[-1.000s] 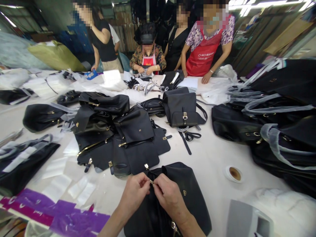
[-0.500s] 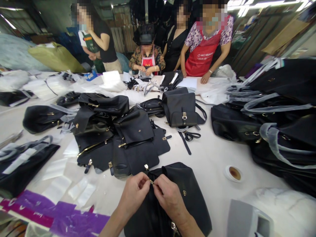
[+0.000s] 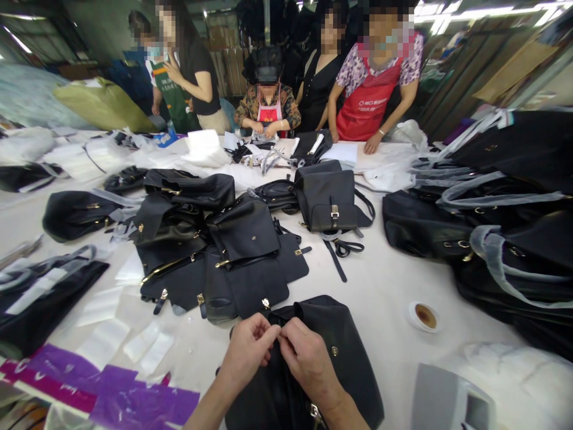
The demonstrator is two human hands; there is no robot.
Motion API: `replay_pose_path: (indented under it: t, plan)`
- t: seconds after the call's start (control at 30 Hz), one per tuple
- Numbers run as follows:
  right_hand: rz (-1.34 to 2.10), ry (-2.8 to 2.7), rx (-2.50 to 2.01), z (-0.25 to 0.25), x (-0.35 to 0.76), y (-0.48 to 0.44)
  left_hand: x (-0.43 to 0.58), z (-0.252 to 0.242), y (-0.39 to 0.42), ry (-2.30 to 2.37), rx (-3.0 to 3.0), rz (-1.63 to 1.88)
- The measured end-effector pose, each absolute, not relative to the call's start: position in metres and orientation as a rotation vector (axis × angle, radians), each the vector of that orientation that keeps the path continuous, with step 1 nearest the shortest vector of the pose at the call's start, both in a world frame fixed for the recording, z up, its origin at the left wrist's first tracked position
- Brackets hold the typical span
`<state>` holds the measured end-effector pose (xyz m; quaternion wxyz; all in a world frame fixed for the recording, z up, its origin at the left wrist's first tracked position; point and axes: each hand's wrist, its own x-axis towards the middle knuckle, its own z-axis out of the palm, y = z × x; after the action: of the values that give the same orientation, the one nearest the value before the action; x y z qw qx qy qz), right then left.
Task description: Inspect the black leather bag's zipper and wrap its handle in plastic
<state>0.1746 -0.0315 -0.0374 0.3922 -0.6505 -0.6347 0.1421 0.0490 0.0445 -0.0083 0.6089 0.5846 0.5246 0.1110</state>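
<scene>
A black leather-like bag with a gold-coloured stud lies right in front of me at the table's near edge. Over its opening, my left hand and my right hand meet at the fingertips, both pinched closed. Whatever sits between the fingers is too small and covered to make out. Part of a metal fitting shows on the bag beside my right wrist. Just beyond my hands lie more black bags, piled up with flaps and gold clasps showing.
At right are stacked black bags with wrapped handles, and a tape roll. A grey-and-white object sits lower right. White sheets and purple plastic lie left. Several people stand or sit across the table.
My left fingertips have shifted slightly right to meet my right ones, covering a small gold-coloured piece seen between them before. At the back left, a person in black has moved right.
</scene>
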Motion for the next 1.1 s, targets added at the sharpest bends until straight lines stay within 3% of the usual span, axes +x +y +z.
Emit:
replay_pose_path:
  t: [0.33,0.7,0.9,1.1]
  plan:
    - [0.351,-1.614,-1.676,-0.04,0.173,-0.031,0.048,-0.013,0.045,1.217,1.619,0.233]
    - [1.171,-0.868,-1.544,-0.024,0.182,-0.025,0.056,-0.017,0.043,1.12,1.792,0.444]
    - [1.243,-0.527,-1.418,-0.025,0.187,-0.02,0.053,-0.014,0.039,1.118,1.896,0.356]
    - [1.225,-0.502,-1.371,-0.018,0.207,-0.032,-0.073,-0.014,0.088,1.873,2.371,-0.051]
